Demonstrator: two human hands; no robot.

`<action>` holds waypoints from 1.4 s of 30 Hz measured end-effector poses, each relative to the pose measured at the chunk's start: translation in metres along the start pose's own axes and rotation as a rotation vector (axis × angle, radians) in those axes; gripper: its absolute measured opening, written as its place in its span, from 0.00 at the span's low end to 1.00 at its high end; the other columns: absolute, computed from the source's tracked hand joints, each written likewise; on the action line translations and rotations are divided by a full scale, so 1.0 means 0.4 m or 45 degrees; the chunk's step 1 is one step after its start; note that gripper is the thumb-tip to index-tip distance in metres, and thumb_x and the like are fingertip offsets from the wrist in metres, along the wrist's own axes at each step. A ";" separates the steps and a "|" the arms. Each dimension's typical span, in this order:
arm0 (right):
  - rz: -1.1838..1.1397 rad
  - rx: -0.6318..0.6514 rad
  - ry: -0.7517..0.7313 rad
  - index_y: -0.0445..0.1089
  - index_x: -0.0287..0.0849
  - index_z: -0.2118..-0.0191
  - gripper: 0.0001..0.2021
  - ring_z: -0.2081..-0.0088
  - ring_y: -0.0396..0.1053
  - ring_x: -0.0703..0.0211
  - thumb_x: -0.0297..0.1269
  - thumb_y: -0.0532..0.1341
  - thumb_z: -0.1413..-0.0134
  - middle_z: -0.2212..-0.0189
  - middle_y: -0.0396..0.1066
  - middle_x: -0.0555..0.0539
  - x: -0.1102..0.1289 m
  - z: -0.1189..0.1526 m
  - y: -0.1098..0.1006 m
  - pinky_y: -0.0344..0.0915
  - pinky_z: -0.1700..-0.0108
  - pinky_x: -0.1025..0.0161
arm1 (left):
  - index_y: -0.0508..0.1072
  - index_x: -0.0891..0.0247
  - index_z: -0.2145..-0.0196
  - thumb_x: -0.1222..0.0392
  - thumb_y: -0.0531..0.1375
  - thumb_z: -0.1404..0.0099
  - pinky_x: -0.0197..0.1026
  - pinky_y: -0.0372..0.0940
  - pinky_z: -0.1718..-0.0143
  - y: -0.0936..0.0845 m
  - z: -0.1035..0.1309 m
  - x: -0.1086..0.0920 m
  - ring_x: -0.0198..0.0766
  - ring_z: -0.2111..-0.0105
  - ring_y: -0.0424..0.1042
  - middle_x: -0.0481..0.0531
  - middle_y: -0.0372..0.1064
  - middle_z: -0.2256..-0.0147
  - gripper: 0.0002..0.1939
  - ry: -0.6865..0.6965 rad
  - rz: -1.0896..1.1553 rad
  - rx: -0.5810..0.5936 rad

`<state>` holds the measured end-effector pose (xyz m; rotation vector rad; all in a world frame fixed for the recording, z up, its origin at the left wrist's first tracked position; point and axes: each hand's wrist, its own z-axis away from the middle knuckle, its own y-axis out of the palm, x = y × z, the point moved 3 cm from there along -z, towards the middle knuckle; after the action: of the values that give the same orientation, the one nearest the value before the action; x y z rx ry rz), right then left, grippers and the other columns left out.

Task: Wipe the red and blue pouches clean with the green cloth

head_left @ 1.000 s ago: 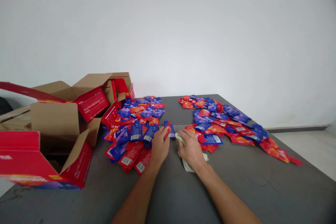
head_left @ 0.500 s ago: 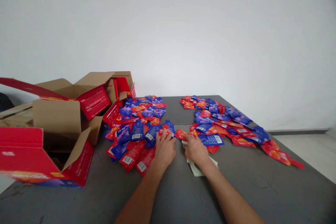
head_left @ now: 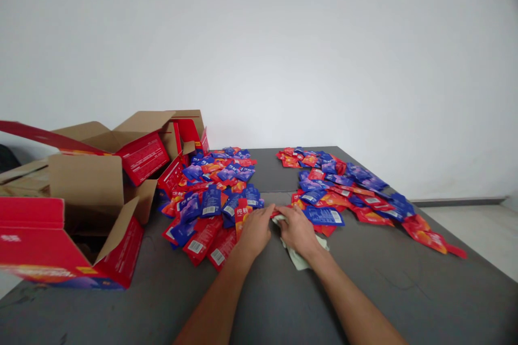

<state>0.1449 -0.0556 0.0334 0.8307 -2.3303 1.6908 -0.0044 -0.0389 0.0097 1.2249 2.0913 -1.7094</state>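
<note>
Over the middle of the grey table, my left hand (head_left: 256, 230) and my right hand (head_left: 298, 232) meet at the fingertips. A small red packet (head_left: 275, 213) shows between them, mostly covered by the fingers. My left fingers are closed at its edge. Bunched under my right fingers is a pale cloth (head_left: 300, 260), its end trailing on the table below the wrist. Beside my left hand a red-orange packet (head_left: 242, 211) lies on the left pile of red and blue packets (head_left: 210, 202). Right of my right hand, a blue packet (head_left: 324, 215) lies at the near edge of another pile.
An open red carton (head_left: 113, 250) stands at the left front, with more open cartons (head_left: 145, 156) behind it. Red and blue packets (head_left: 364, 199) spread along the table's right edge. A white wall (head_left: 259, 54) rises behind the table (head_left: 259, 302).
My left hand has left the red-orange packet on the left pile and moved right to my right hand. The right hand and cloth have shifted slightly left.
</note>
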 end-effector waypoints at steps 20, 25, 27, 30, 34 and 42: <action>-0.269 -0.502 -0.096 0.75 0.47 0.50 0.15 0.54 0.65 0.51 0.31 0.57 0.40 0.55 0.68 0.42 0.037 -0.004 -0.019 0.67 0.51 0.54 | 0.71 0.61 0.42 0.75 0.58 0.55 0.40 0.68 0.62 -0.011 0.005 -0.037 0.45 0.57 0.76 0.59 0.76 0.51 0.39 -0.330 1.624 -0.049; -0.179 -0.690 -0.040 0.73 0.46 0.47 0.16 0.51 0.64 0.49 0.34 0.55 0.37 0.54 0.68 0.41 -0.021 -0.015 -0.052 0.65 0.47 0.49 | 0.72 0.63 0.44 0.73 0.60 0.51 0.44 0.70 0.59 -0.005 0.007 -0.054 0.48 0.58 0.76 0.61 0.75 0.50 0.35 -0.295 1.596 0.044; -0.171 -0.656 -0.077 0.72 0.46 0.45 0.17 0.50 0.64 0.49 0.34 0.54 0.37 0.52 0.68 0.41 -0.019 -0.015 -0.049 0.65 0.47 0.48 | 0.72 0.63 0.44 0.73 0.61 0.51 0.43 0.70 0.60 -0.004 0.007 -0.047 0.48 0.58 0.77 0.61 0.75 0.51 0.35 -0.292 1.589 0.012; -0.201 -0.571 -0.153 0.71 0.47 0.44 0.19 0.49 0.64 0.49 0.32 0.53 0.37 0.49 0.67 0.41 -0.001 -0.013 -0.037 0.65 0.46 0.49 | 0.72 0.63 0.45 0.73 0.61 0.52 0.42 0.70 0.61 -0.001 0.007 -0.031 0.47 0.58 0.77 0.61 0.76 0.52 0.34 -0.297 1.592 -0.068; -0.218 -0.507 -0.182 0.70 0.46 0.43 0.20 0.48 0.64 0.49 0.30 0.53 0.37 0.49 0.68 0.41 0.018 -0.011 -0.030 0.65 0.45 0.49 | 0.71 0.62 0.44 0.73 0.61 0.53 0.41 0.70 0.64 0.006 0.007 -0.028 0.47 0.59 0.77 0.61 0.76 0.53 0.36 -0.294 1.634 -0.113; -0.289 -0.141 -0.415 0.73 0.51 0.47 0.21 0.53 0.66 0.52 0.25 0.55 0.41 0.53 0.72 0.45 0.102 0.013 -0.003 0.68 0.51 0.55 | 0.71 0.63 0.46 0.74 0.63 0.55 0.35 0.64 0.69 -0.032 0.000 -0.034 0.34 0.71 0.73 0.55 0.78 0.60 0.36 -0.396 1.788 -0.305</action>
<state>0.1125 -0.0749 0.0497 1.3773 -2.3849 1.4090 -0.0045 -0.0454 0.0271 1.5583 0.7254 -0.8264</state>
